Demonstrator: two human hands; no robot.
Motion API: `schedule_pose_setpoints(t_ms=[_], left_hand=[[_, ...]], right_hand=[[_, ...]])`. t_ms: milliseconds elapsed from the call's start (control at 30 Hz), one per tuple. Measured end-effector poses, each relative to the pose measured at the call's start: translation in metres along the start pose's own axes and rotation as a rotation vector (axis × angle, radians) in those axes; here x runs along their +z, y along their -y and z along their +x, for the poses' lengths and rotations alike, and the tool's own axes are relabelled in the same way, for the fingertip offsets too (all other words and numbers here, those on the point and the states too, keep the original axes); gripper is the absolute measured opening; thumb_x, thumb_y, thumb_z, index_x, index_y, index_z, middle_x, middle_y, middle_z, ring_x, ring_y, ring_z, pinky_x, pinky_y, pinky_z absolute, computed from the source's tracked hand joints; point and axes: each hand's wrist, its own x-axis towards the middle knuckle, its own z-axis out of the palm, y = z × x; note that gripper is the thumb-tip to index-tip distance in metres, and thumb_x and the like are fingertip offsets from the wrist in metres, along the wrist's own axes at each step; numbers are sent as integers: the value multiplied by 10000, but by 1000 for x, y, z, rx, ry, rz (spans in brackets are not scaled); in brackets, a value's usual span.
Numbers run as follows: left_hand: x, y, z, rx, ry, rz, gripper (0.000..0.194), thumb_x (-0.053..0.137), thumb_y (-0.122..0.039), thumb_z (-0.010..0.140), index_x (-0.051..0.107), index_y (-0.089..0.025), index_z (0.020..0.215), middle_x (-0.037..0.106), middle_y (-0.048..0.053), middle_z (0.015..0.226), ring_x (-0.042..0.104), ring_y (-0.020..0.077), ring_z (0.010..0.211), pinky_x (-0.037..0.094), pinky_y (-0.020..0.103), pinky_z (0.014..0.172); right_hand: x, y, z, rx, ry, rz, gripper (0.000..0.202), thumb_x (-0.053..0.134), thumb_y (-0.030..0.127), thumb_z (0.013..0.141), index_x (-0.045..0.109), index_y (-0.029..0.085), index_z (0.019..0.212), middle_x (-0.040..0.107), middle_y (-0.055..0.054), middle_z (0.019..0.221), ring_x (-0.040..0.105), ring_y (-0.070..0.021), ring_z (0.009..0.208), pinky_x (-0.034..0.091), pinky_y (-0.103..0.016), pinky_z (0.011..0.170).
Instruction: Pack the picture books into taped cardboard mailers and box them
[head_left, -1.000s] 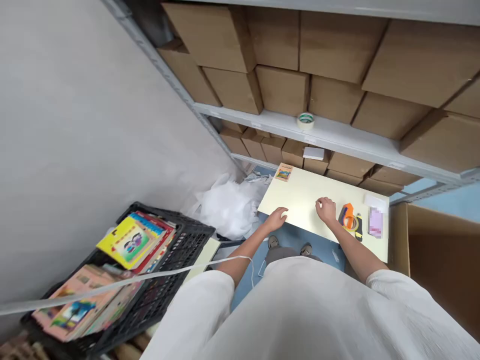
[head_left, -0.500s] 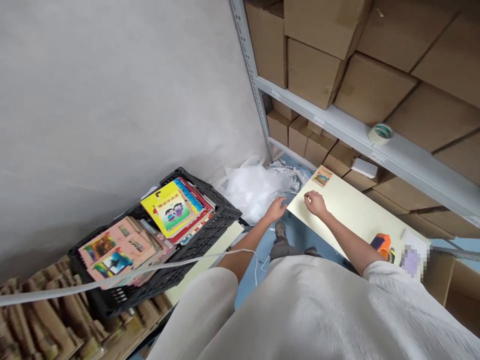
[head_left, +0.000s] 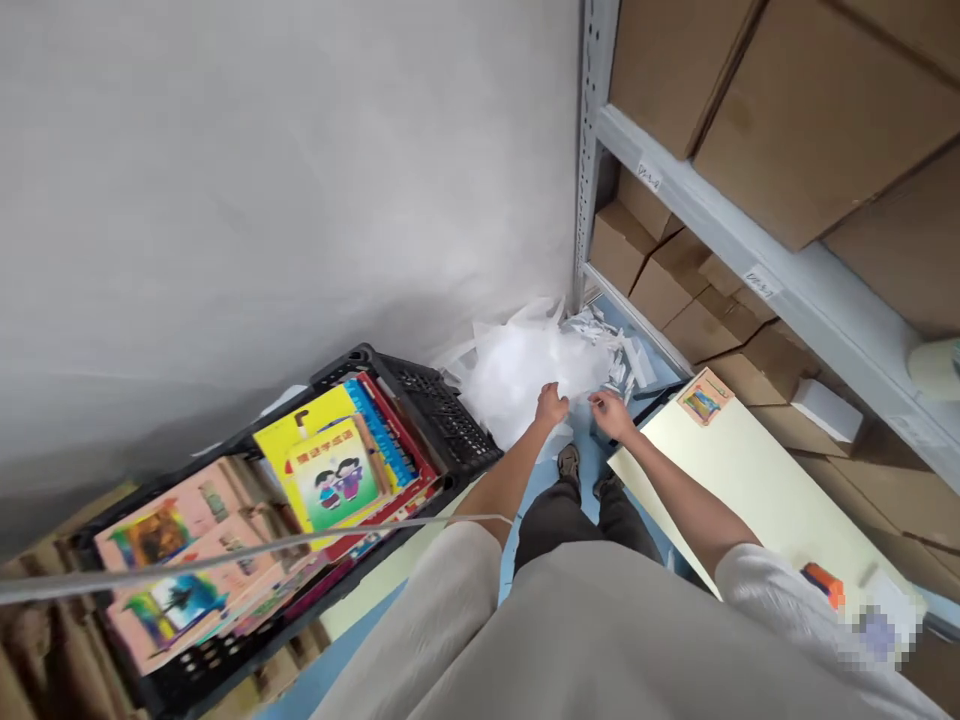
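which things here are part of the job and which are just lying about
Likely the job, nearest the left hand and right hand:
white sheets

Apparently just lying about:
books in the black crate
peach item on the pale table
cardboard boxes

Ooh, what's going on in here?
Someone is standing with the left hand and right hand out in front, apart from each other. I can't make out anything held in either. Colorful books sit in a black crate at the left, and a pale table stands at the right.
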Motion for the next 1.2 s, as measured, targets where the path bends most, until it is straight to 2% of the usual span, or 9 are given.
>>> schedule_pose_setpoints(t_ms=[133, 267, 367, 500, 667, 833, 967, 1067, 1200], left_hand=[[7, 27, 42, -127, 75, 89, 589, 525, -170, 976, 546, -131, 1563, 383, 184, 1746, 418, 341, 1592, 392, 431, 1285], [25, 47, 68, -186, 178, 169, 639, 556, -269, 992, 481, -207, 1623, 198, 145, 1825, 300, 369, 1647, 379, 483, 1284], [39, 56, 80, -228, 214, 208, 715, 595, -336, 978, 410, -243, 1663, 80, 126, 1848, 193, 365, 1683, 336, 513, 1302], [52, 59, 91, -265, 231, 231, 769, 596, -383, 973, 351, -229, 1686, 10, 140, 1850, 100, 369, 1700, 258, 553, 1324], [55, 57, 96, -264, 240, 219, 835, 575, -344, 969, 243, -207, 1723, 82, 164, 1843, 134, 366, 1693, 226, 554, 1330], [49, 39, 84, -232, 32, 160, 807, 522, -242, 979, 222, -158, 1724, 237, 207, 1800, 257, 362, 1655, 298, 531, 1302], [44, 5, 56, -45, -165, 136, 761, 477, -222, 1004, 243, -174, 1726, 334, 192, 1765, 291, 339, 1641, 294, 527, 1305], [44, -25, 33, 200, -188, 148, 767, 480, -183, 983, 273, -149, 1721, 385, 202, 1734, 307, 350, 1630, 285, 553, 1306], [47, -60, 3, 459, -88, 160, 788, 490, -157, 956, 286, -131, 1717, 419, 221, 1698, 308, 361, 1625, 257, 573, 1315]], right_hand=[[29, -18, 45, 11, 75, -9, 248, 575, 180, 937, 755, 193, 1107, 725, -90, 1125, 671, -202, 928, 542, -371, 995], [57, -35, 76, 16, 119, 26, 253, 582, 180, 928, 759, 202, 1107, 720, -83, 1121, 667, -198, 912, 552, -367, 989], [70, -46, 82, 22, 131, 69, 242, 589, 199, 930, 759, 215, 1103, 718, -70, 1117, 669, -188, 898, 562, -354, 973], [75, -56, 77, 31, 130, 98, 235, 589, 216, 930, 758, 230, 1093, 721, -59, 1099, 670, -184, 889, 571, -348, 958], [69, -64, 73, 68, 119, 86, 241, 568, 211, 926, 755, 217, 1078, 731, -74, 1096, 681, -193, 895, 568, -367, 972], [65, -60, 75, 115, 83, 144, 217, 587, 226, 894, 758, 219, 1028, 745, -75, 1066, 683, -196, 871, 570, -381, 970], [59, -42, 87, 216, -12, 337, 202, 631, 344, 887, 747, 229, 1005, 776, -60, 1060, 686, -201, 899, 582, -368, 940], [42, -27, 99, 252, -66, 511, 309, 637, 491, 909, 744, 221, 1014, 793, -54, 1066, 701, -211, 980, 581, -350, 950], [2, -22, 103, 243, -90, 566, 432, 632, 591, 932, 777, 216, 1090, 803, -55, 1123, 711, -224, 1090, 567, -363, 1020]])
